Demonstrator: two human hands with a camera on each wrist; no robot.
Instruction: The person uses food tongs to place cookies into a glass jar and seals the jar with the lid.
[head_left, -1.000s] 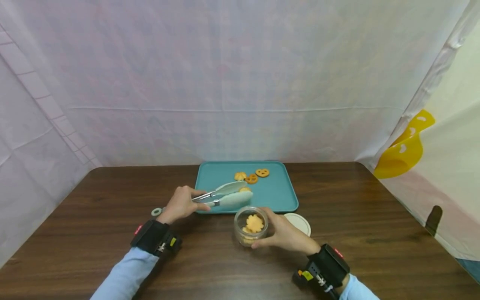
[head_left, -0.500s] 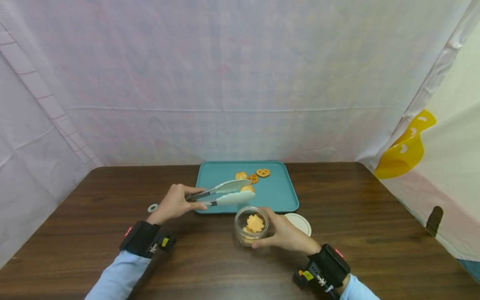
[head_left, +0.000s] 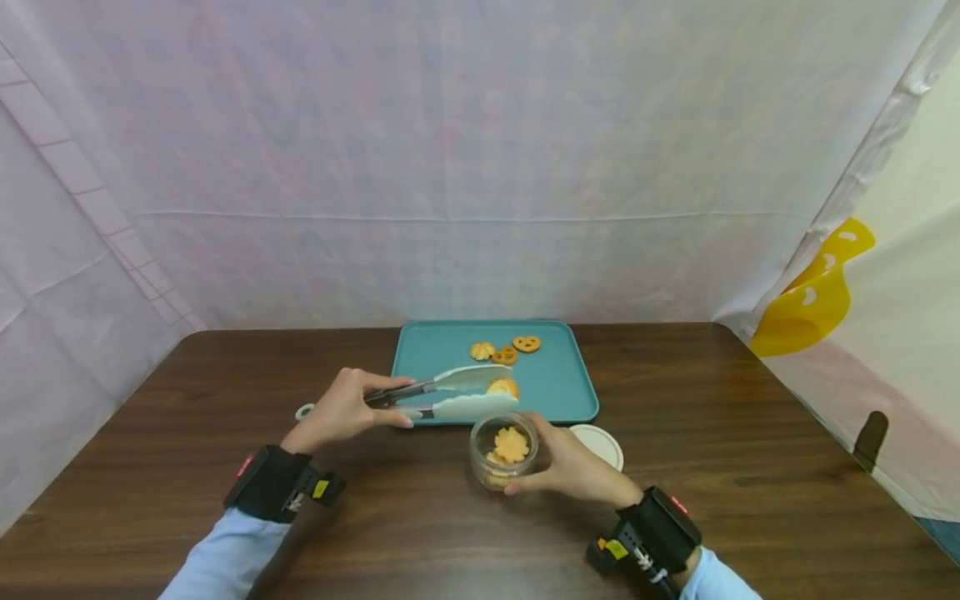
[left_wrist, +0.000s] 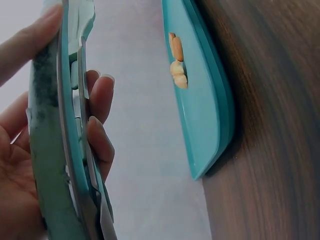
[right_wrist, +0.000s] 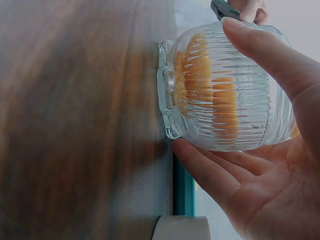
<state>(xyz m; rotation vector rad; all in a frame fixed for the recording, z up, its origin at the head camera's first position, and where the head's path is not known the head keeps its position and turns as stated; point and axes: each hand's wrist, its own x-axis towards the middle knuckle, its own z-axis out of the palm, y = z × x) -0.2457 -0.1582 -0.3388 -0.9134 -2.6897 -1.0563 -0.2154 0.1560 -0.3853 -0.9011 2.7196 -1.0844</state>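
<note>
My left hand (head_left: pixel 341 406) grips a pair of tongs (head_left: pixel 468 407) with pale mint tips, held over the front of the blue tray (head_left: pixel 558 392). Between the tong tips is a round golden cookie (head_left: pixel 503 387). In the left wrist view, the fingers wrap around the tongs' handles (left_wrist: pixel 55 130). My right hand (head_left: pixel 573 471) holds a ribbed glass jar (right_wrist: pixel 235 95) standing upright on the table, thumb on one side and fingers on the other. Inside the lidless jar are several cookies, a flower-shaped one (head_left: pixel 511 445) uppermost.
Toward the tray's back lie a shell-like cookie (head_left: pixel 482 351) and two pretzel-shaped cookies (head_left: pixel 527 343). A round white lid (head_left: pixel 600 446) lies right of the jar, partly behind the right hand. A white curtain (head_left: pixel 450 167) hangs behind the brown table (head_left: pixel 750 450).
The tong tips and the cookie between them have shifted slightly right, toward the jar. My left hand has moved a little left along the tongs. The right hand and jar stay put.
</note>
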